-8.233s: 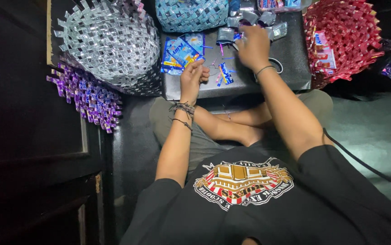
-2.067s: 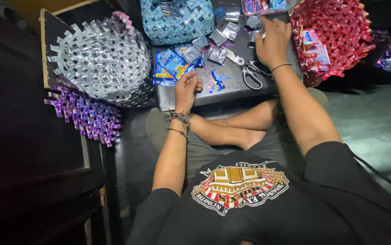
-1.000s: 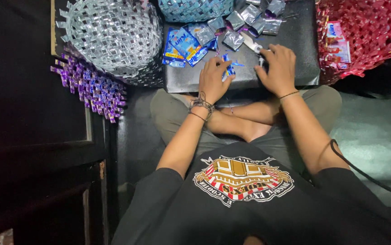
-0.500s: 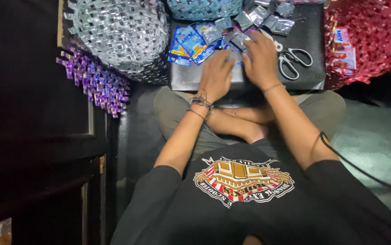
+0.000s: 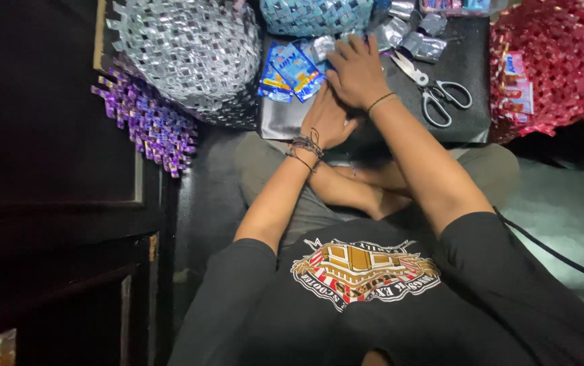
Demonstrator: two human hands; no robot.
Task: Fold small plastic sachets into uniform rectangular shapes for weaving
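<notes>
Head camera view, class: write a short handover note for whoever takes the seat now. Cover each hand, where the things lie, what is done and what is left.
Left hand: flat on the dark board, holding nothing visible.
Right hand: laid just ahead of the left, fingers by the blue wrappers.
Scissors: on the board, right of the hands, untouched.
Silver wrappers: loose at the far edge.
Done: silver woven basket, red woven basket look woven.
Left: loose wrappers remain unwoven.
</notes>
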